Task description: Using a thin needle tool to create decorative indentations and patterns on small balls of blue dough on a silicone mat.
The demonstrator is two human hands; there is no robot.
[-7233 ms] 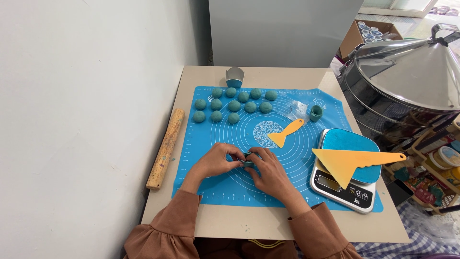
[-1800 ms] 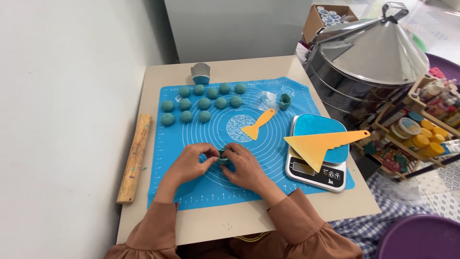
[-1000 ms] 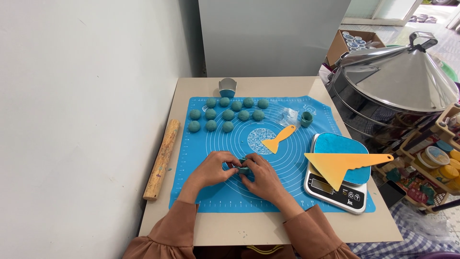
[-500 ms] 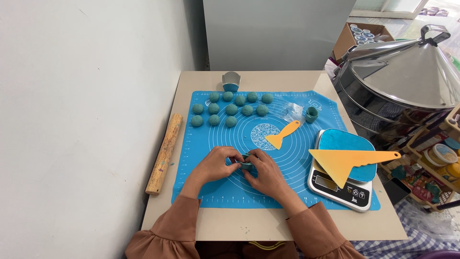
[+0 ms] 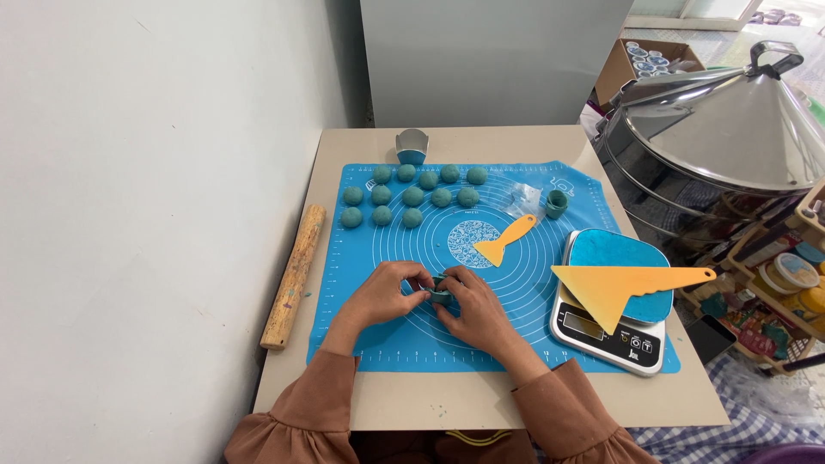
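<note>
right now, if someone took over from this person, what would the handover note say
Left hand and right hand: both pinch one teal dough piece between the fingertips, low over the blue mat.
Done: twelve rolled dough balls sit in rows at the mat's far left corner.
Elsewhere: small orange spatula lies mid-mat; large orange scraper rests across the teal slab on the scale; wooden rolling pin lies off the mat, to the left.
Left: the piece in hand is not yet a ball.
</note>
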